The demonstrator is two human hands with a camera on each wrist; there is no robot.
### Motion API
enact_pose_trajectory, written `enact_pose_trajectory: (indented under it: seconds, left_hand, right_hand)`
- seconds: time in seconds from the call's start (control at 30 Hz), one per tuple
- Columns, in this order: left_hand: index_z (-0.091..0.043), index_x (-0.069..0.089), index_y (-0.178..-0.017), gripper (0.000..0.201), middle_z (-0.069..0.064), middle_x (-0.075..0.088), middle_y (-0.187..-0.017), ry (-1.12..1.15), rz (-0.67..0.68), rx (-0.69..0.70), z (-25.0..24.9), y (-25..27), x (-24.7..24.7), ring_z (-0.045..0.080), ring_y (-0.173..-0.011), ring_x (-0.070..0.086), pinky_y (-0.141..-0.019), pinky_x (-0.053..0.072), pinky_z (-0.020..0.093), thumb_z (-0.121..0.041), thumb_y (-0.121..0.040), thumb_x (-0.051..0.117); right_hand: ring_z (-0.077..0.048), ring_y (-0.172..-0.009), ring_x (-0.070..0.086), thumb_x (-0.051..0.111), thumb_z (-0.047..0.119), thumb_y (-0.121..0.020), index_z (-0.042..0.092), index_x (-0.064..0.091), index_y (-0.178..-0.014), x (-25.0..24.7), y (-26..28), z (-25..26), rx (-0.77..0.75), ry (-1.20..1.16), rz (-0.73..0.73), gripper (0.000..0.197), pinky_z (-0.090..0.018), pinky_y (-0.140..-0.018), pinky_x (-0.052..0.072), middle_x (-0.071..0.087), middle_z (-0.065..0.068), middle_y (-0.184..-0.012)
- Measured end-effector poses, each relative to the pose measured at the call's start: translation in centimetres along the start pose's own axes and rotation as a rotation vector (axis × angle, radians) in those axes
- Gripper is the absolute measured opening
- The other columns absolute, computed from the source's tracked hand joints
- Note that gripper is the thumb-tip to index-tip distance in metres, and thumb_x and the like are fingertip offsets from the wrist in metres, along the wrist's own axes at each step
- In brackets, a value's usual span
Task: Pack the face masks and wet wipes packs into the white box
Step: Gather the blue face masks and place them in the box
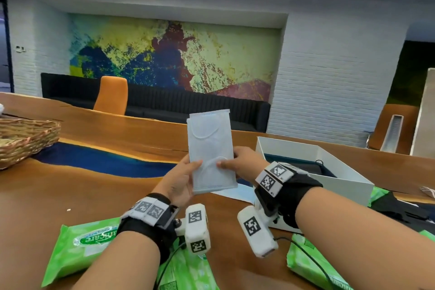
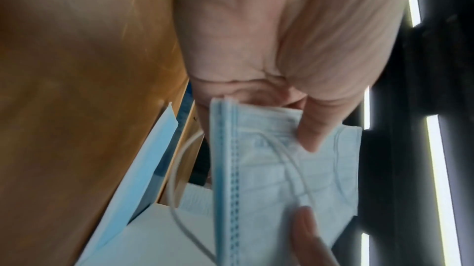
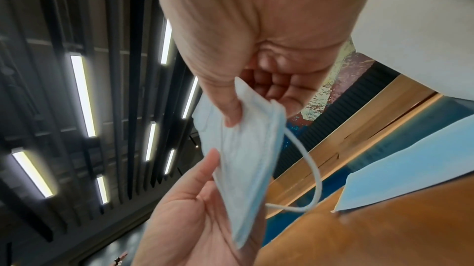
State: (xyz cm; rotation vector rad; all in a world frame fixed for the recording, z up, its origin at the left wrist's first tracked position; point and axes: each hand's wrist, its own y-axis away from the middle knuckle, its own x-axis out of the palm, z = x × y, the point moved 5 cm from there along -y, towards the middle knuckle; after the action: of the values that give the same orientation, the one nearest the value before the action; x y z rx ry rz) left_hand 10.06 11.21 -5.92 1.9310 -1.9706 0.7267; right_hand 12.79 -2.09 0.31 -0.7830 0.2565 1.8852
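I see the face masks [image 1: 210,148] as soft matt pleated nonwoven cloth, pale blue, stitched edge. Tabletop [image 1: 98,186] is polished wood, glossy, with a smooth blue resin strip. White box [image 1: 339,179] looks like matt smooth card. Wet wipes packs [image 1: 77,249] are shiny green plastic film. Basket [image 1: 26,136] is rough woven wicker.

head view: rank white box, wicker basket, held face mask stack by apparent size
1. white box, partly hidden by the right hand
2. wicker basket, cut off by the frame, so near-tied
3. face mask stack, nearer the camera
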Motion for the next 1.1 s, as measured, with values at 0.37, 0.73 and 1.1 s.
enact_pose_trajectory:
  seconds: [0.37, 0.73, 1.1]
  left_hand:
    - [-0.026, 0.04, -0.14, 0.039, 0.007, 0.059, -0.128, 0.26, -0.263, 0.19, -2.7, -0.6, -6.5, 0.026, -0.1, 0.062, -0.069, 0.05, 0.038, -0.015, -0.102, 0.037]
    - [-0.028, 0.042, -0.137, 0.038, 0.002, 0.063, -0.115, 0.276, -0.245, 0.173, -2.1, -1.2, -7.1, 0.023, -0.094, 0.064, -0.053, 0.057, 0.029, -0.015, -0.102, 0.038]
    - [-0.029, 0.04, -0.136, 0.039, 0.005, 0.058, -0.128, 0.203, -0.252, 0.16, -1.6, -1.5, -7.0, 0.027, -0.108, 0.06, -0.068, 0.055, 0.038, -0.013, -0.102, 0.038]
  right_hand:
    - [-0.025, -0.096, 0.058, 0.052, 0.045, -0.09, 0.011, 0.058, -0.116, 4.0, -7.8, -3.6, 0.301, 0.538, 0.072, 0.043, -0.027, -0.074, 0.039, 0.061, -0.011, -0.111]
    - [-0.029, -0.128, 0.046, 0.054, 0.026, -0.091, 0.006, 0.048, -0.135, 6.3, -10.2, -6.5, 0.413, 0.915, 0.297, 0.048, -0.035, -0.103, 0.038, 0.047, -0.014, -0.14]
    - [-0.026, -0.098, 0.063, 0.077, 0.045, -0.068, 0.014, 0.062, -0.12, 5.0, -11.8, -7.1, 0.381, 1.006, 0.257, 0.063, -0.033, -0.089, 0.05, 0.065, -0.003, -0.105]
